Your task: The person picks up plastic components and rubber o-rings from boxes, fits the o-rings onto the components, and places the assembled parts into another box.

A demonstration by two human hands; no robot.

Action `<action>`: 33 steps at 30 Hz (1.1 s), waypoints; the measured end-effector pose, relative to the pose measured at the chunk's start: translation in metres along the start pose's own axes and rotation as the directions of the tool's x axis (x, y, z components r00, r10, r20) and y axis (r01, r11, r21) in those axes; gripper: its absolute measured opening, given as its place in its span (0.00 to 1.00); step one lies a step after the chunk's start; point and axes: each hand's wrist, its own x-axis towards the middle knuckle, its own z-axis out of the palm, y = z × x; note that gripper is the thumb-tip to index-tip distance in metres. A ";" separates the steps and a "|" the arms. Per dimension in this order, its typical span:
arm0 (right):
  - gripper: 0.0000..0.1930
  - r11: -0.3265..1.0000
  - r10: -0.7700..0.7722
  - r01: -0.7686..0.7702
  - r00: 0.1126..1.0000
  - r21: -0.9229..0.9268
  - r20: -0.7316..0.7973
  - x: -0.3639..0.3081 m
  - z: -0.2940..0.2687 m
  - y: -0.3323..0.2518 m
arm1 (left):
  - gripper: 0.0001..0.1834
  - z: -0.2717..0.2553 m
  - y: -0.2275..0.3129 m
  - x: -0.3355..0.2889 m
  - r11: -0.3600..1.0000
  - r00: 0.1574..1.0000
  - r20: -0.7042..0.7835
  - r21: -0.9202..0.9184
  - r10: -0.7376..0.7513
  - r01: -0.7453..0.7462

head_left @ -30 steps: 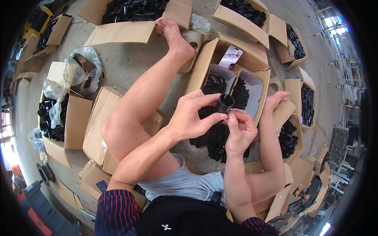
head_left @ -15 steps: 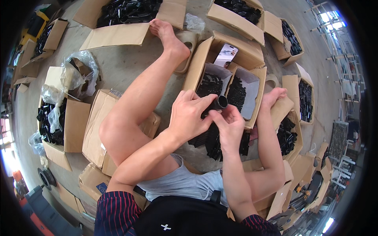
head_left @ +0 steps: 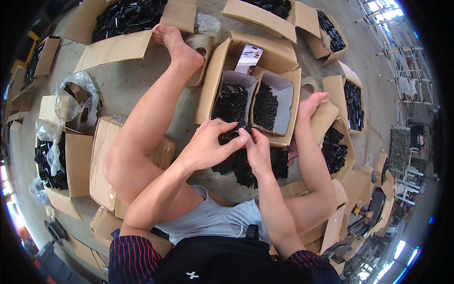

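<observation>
My left hand (head_left: 208,144) and my right hand (head_left: 259,150) meet over a small black tube-shaped part (head_left: 235,134), and the fingers of both close on it. Just beyond them stands an open cardboard box (head_left: 222,66) with two paper-lined compartments full of black parts (head_left: 230,102). A loose pile of black parts (head_left: 279,163) lies on the floor beneath my hands, between my bare legs.
A phone (head_left: 248,59) leans inside the box's far wall. Open cartons of black parts ring me: far left (head_left: 123,19), right (head_left: 352,102), left (head_left: 47,156). Clear plastic bags (head_left: 75,97) lie at left. A closed carton (head_left: 101,161) sits under my left knee.
My hands have drawn together and moved slightly forward, toward the box. The black part that showed as an upright tube between the fingers is now mostly covered by them.
</observation>
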 end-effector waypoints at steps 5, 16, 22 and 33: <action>0.15 0.997 0.003 -0.006 0.999 0.080 0.038 -0.006 -0.012 -0.002 | 0.25 0.012 -0.013 0.015 0.867 0.966 0.193 -0.437 -0.170 0.240; 0.14 0.998 -0.057 0.058 0.997 -0.023 0.056 -0.003 -0.031 -0.024 | 0.12 0.035 -0.007 0.009 0.436 0.908 0.345 -0.797 -0.239 0.418; 0.16 0.965 -0.219 0.169 0.940 -0.200 -0.261 0.065 -0.077 -0.019 | 0.13 0.052 -0.017 0.006 0.191 0.881 0.346 -0.888 -0.322 0.419; 0.13 0.331 -0.006 -0.069 0.997 -0.941 -0.075 0.162 -0.114 0.050 | 0.10 0.038 -0.015 0.010 0.258 0.981 0.070 -0.959 -0.183 0.117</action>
